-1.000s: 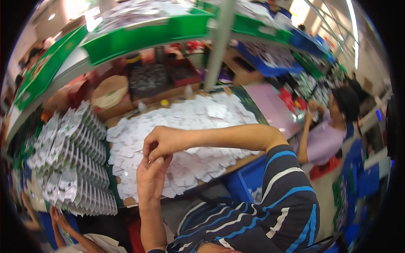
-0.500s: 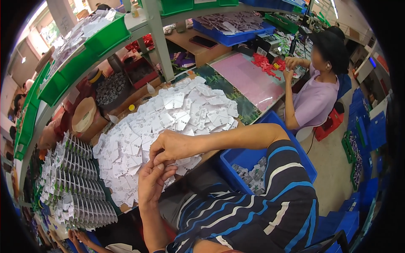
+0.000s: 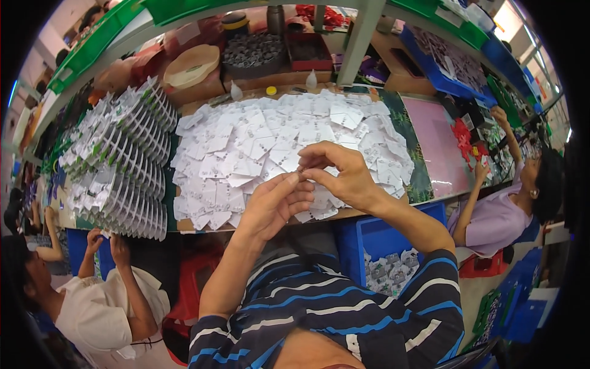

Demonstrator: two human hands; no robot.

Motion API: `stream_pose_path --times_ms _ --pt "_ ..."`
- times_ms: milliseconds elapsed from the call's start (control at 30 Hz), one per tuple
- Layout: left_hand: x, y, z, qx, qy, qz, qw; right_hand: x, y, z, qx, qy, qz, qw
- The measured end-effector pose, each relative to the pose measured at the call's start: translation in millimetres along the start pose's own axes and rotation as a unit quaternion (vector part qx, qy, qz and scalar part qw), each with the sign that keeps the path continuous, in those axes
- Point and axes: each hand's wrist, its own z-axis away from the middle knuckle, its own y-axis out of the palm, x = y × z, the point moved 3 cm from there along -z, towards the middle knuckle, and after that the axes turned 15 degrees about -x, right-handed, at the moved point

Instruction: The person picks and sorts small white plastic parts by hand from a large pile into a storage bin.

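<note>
Both hands raised above surface [image 3: 344,216], fingertips meeting over white card pile [image 3: 270,147]. Right hand [image 3: 341,175] pinching tiny part [image 3: 301,167], too small to identify; left hand [image 3: 276,203] fingers curled, tips touching same part. Judgement: keep pinch light, elbows tucked, part close over pile. Stacked card fans [image 3: 117,166] lie left.

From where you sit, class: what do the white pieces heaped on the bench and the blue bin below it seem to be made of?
White pieces: probably thin matt card or paper; flat, cut edges, overlapping loosely, no shine.
Blue bin: likely moulded plastic; even saturated colour, smooth, slightly glossy walls.
What the left hand and right hand pinch between them is too small to judge.
</note>
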Motion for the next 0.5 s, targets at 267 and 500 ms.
stream_pose_path --times_ms 267,500 --pt "4 -10 -4 -0.023 0.021 0.022 0.999 3 5 1 0.014 -0.09 0.047 0.995" --pt "2 -9 1 -0.073 0.1 -0.088 0.988 -6 5 -1 0.111 0.275 0.06 0.953"
